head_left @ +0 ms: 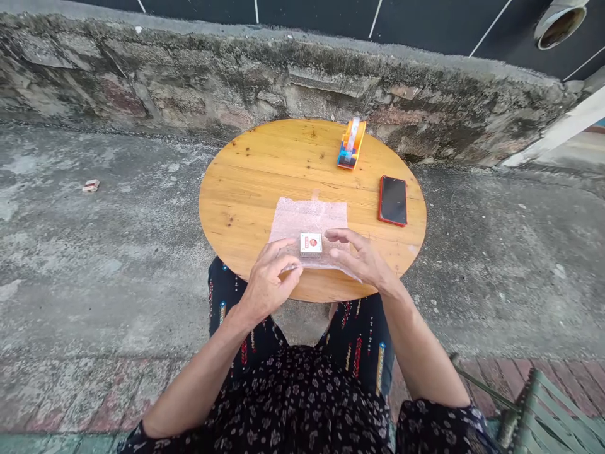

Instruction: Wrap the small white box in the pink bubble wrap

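Note:
A small white box (pixel 311 243) with red print lies on a pinkish, translucent sheet that looks like bubble wrap (pixel 307 214). At the sheet's near left edge, my left hand (pixel 274 272) pinches the wrap between thumb and finger, with its other fingers reaching toward the box's left side. To the right of the box, my right hand (pixel 360 257) hovers over the sheet, its thumb and fingers apart and nothing between them. A strip of clear tape (pixel 316 195) shows at the sheet's far edge.
The round wooden table (pixel 265 157) carries a tape dispenser (pixel 351 145) at the back and a red-cased phone (pixel 393 200) on the right. Behind stands a low stone wall (pixel 189 82). A green chair (pixel 543 403) is at lower right, and a crumpled packet (pixel 91 186) lies on the ground.

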Available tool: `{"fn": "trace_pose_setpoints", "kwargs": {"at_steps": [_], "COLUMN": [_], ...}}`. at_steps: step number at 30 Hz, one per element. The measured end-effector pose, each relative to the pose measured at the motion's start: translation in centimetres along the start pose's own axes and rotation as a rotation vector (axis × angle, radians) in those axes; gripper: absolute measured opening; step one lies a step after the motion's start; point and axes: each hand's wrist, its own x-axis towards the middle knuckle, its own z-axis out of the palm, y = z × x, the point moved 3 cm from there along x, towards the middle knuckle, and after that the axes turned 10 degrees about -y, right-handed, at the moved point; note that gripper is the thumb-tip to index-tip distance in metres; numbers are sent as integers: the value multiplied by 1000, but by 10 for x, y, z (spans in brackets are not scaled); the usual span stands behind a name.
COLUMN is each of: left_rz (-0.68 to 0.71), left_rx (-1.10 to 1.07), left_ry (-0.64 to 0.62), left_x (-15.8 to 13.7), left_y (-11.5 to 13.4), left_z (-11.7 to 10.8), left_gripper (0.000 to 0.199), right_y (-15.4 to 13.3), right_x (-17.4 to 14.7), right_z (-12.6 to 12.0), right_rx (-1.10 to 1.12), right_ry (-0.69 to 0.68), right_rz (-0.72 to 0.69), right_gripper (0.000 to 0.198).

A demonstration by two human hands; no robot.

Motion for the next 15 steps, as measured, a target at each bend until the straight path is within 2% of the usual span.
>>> {"fn": "trace_pose_setpoints", "kwargs": {"at_steps": [3, 7, 12, 15], "left_rz": [-20, -40, -47, -45], "left_rx": [-30, -37, -39, -63], "left_ry": [17, 42, 38, 31], "left_x": [13, 26, 34, 37], "left_y": [-5, -14, -18, -18], "left_z": [1, 7, 12, 13], "left_gripper": [7, 5, 6, 8], "right_y": [-4, -5, 6, 12], "right_x": [-14, -18, -14, -14], "right_z": [-8, -5, 7, 6], "right_rx": [172, 131, 198, 248], "right_ry": [-48, 33, 87, 136], "right_rz": [20, 68, 80, 102], "right_gripper": [42, 49, 29, 25]}}
